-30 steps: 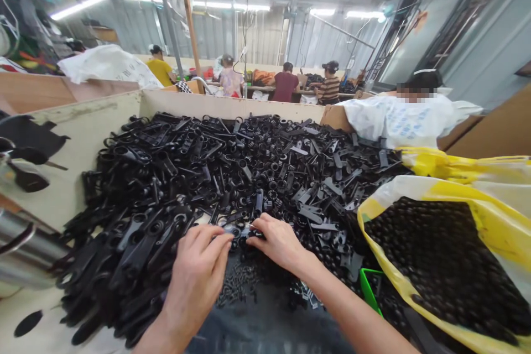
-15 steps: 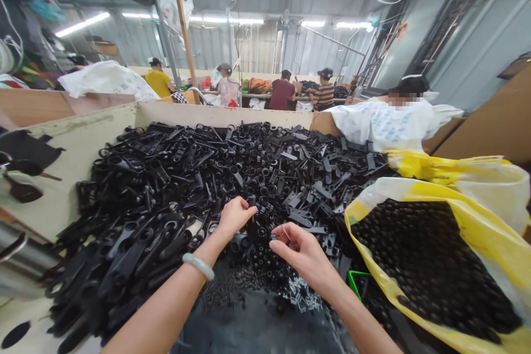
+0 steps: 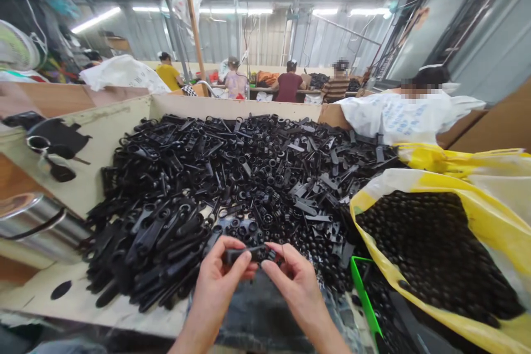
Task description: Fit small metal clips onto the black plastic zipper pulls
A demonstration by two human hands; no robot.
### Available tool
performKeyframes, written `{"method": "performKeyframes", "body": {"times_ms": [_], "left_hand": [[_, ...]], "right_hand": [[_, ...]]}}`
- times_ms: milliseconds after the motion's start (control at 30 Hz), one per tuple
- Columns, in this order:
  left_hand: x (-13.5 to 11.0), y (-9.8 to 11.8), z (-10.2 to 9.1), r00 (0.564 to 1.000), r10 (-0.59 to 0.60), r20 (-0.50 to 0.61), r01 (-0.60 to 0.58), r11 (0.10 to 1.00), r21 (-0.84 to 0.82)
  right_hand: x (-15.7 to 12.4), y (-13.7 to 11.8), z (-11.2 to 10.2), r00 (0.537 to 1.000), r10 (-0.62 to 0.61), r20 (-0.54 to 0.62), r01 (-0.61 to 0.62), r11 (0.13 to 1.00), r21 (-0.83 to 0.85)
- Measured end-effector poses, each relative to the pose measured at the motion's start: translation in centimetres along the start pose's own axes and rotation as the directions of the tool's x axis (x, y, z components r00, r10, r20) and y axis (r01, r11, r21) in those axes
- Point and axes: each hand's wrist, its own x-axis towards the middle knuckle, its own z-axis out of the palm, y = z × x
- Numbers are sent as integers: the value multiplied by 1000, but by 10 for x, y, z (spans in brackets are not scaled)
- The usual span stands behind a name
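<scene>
**Matt black plastic, painted wood, shiny steel**

Molded black plastic parts look matt and smooth; the held piece matches. Bin wall: pale painted wood, scuffed. Sack: thin glossy yellow-white plastic. Cylinder: polished steel. Green plastic strip.

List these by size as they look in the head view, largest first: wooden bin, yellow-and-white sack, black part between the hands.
Wooden bin
Yellow-and-white sack
Black part
Camera nearness may flatter the sack.
</scene>
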Motion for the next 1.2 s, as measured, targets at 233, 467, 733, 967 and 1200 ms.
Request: {"method": "performKeyframes", "body": {"times_ms": [233, 467, 733, 967, 1200], "left_hand": [[-63, -20, -26, 963, -122, 240, 82, 982, 171], [-77, -21, -45, 756, -362, 546, 422, 906, 17], [-69, -35, -25, 832, -378, 406, 460, 879, -125], [-65, -26, -22, 833, -381, 401, 414, 910, 4], [-67, -23, -17, 823, -440, 359, 467, 884, 14]], "right_hand": [[-36, -6, -14, 919, -183, 350, 287, 918, -274], [-50, -10, -18, 801, -260, 540, 555, 663, -503], [-53, -6, -11, 848, -304, 434, 471, 807, -355], [-54, -2, -8, 924, -249, 291, 325, 912, -251], [-56, 2, -10, 922, -254, 291, 329, 912, -246]]}}
